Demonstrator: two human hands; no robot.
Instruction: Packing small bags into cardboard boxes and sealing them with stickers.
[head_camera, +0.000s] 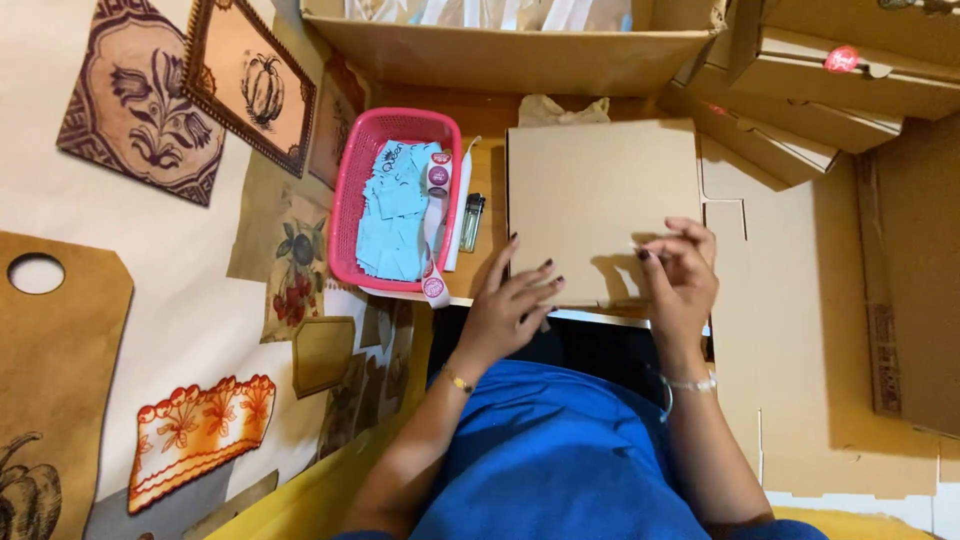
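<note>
cardboard box (600, 205): left hand (508, 305) fingers spread on it, right hand (680, 275) pinching its edge.

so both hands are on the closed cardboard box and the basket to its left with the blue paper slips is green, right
Not quite. In the head view the basket is pink, not green. The rest holds: it sits left of the closed cardboard box with blue paper slips in it, and the left hand and right hand both rest on the box's near edge.
</note>
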